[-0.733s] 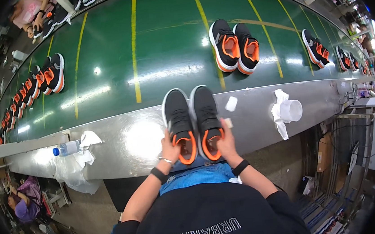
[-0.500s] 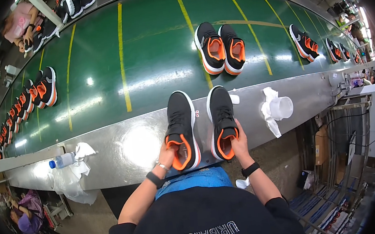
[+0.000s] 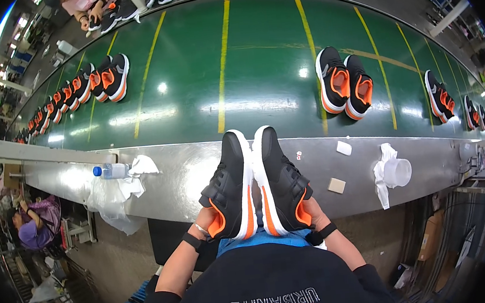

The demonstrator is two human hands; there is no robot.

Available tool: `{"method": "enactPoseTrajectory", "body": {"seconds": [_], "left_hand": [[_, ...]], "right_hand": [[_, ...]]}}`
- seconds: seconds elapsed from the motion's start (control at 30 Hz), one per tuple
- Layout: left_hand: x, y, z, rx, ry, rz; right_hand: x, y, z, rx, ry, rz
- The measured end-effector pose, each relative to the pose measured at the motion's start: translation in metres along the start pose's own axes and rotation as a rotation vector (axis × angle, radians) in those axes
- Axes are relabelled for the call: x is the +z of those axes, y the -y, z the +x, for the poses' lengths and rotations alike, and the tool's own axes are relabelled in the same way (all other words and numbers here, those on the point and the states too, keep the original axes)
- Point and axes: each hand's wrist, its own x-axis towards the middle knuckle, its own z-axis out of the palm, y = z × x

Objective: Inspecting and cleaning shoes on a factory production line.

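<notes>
A black sneaker with orange lining and a white-and-orange sole [image 3: 230, 173] is gripped at the heel by my left hand [image 3: 205, 220]. Its mate, the right-hand sneaker [image 3: 276, 171], is held the same way by my right hand [image 3: 317, 213]. Both toes point away from me. The pair is tilted so that the white sole sides face each other and meet in the middle. My fingers curl into the orange openings and are partly hidden by the shoes. The pair is held over the near edge of a metal ledge [image 3: 175, 178].
Beyond the ledge, a green belt with yellow lines [image 3: 190, 92] carries a sneaker pair [image 3: 344, 86] and several more shoes. At left are a blue-capped bottle [image 3: 113, 171] and a plastic bag [image 3: 110, 202]. At right lie a beige block [image 3: 336, 185], white cloth [image 3: 382, 176] and clear cup [image 3: 397, 173].
The two sneakers were apart with openings up; now they are brought together and tilted, sole sides meeting. The beige block has come into sight. The whole scene has shifted right in view.
</notes>
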Motion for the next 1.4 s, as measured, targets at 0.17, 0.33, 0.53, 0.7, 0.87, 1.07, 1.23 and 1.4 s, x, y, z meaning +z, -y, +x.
{"method": "enactPoseTrajectory", "body": {"seconds": [0.17,0.33,0.53,0.7,0.87,1.07,1.23,1.4], "left_hand": [[0.001,-0.013,-0.012,0.042,0.005,-0.011],[-0.034,-0.029,-0.014,0.231,0.021,0.472],[-0.013,-0.068,-0.044,0.406,-0.066,0.825],[-0.005,-0.086,-0.053,0.759,-0.156,1.331],[0.0,-0.091,-0.058,0.862,-0.272,1.505],[0.003,-0.081,-0.053,0.994,-0.482,1.714],[0.014,-0.051,-0.032,0.779,-0.538,1.817],[-0.005,-0.052,-0.025,0.603,-0.371,1.271]], "right_hand": [[0.016,0.009,-0.001,0.058,-0.044,-0.093],[0.041,0.02,-0.006,0.005,-0.016,-0.202],[0.029,0.023,-0.009,-0.353,0.045,-0.731],[0.026,0.025,-0.008,-0.613,-0.015,-1.091],[0.048,0.023,-0.012,-0.772,-0.061,-1.318],[0.067,0.01,-0.012,-0.755,-0.228,-1.478],[0.091,-0.001,0.004,-0.676,-0.302,-1.887],[0.066,0.007,0.025,-0.407,-0.125,-1.304]]}}
